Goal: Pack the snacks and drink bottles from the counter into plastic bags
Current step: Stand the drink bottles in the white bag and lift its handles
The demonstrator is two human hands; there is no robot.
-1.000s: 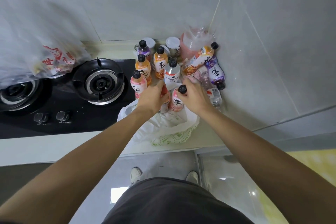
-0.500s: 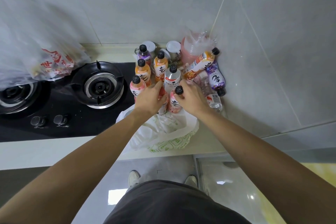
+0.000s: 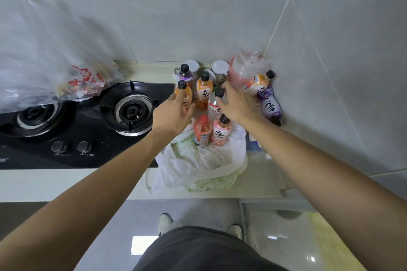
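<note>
**Me:** Off to the left of my left hand [image 3: 174, 114], the gas hob [image 3: 130, 109] with a clear bag [image 3: 55, 68] sagging over the far burner. Neither matters just now.

**You:** And the hand itself?

**Me:** My left fingers are curled round the orange bottle [image 3: 184, 97], low on the body under its black cap. Whether I've really gripped it or am only closing, I cannot tell. Just behind it stands a purple bottle [image 3: 185, 73], and to its right another orange one [image 3: 204, 90].

**You:** Where are the packed ones?

**Me:** Below my hands, toward me: a red bottle [image 3: 202, 130] and a pink bottle [image 3: 221, 132] stand upright in the mouth of the white plastic bag [image 3: 198, 167], which lies slumped on the counter [image 3: 66, 185].

**You:** And the right hand?

**Me:** My right hand [image 3: 236, 105] is spread over the white bottle [image 3: 217, 105], fingers loose, not yet clamped. Beyond it, against the wall corner, an orange bottle lies tilted [image 3: 257, 82] over a purple one on its side [image 3: 269, 104].

**You:** How will they handle?

**Me:** Full, I'd judge, so heavy for their size, and the plastic labels look slick. I'd take each round the waist rather than by the cap. The bag is soft and won't hold itself open, so bottles could topple as I set them in.
</note>
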